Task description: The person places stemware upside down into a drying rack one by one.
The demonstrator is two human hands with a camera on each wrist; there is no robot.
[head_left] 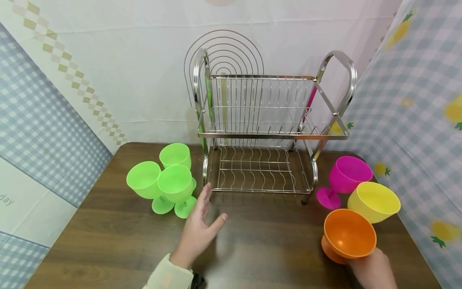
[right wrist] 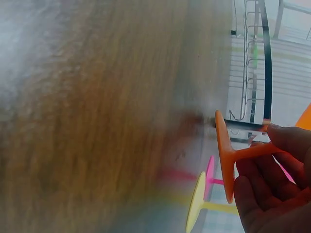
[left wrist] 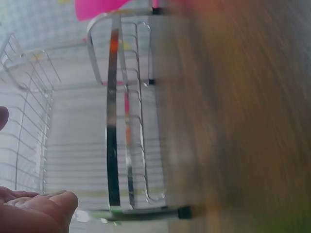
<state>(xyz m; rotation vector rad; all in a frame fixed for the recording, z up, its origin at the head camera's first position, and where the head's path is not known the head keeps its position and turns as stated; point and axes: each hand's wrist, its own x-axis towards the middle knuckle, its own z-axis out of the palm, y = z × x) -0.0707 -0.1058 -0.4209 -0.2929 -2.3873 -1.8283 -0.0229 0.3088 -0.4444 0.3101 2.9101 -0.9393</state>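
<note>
My right hand [head_left: 373,268] holds an orange goblet [head_left: 350,233] at the table's right. In the right wrist view its thumb and fingers [right wrist: 291,141] pinch the stem just above the round foot. Behind it stand a yellow goblet [head_left: 374,202] and a magenta goblet [head_left: 349,175]. My left hand [head_left: 198,230] hovers over the table before the rack, fingers extended, thumb apart, holding nothing. Nearest to it are several green goblets: one in front [head_left: 176,184], one at left [head_left: 143,179], one at the back [head_left: 175,155].
A two-tier metal dish rack [head_left: 272,136] stands at the back middle of the brown wooden table [head_left: 260,249], both tiers bare. Patterned cloth hangs behind it, and blue checked cloth [head_left: 415,132] lines the right side.
</note>
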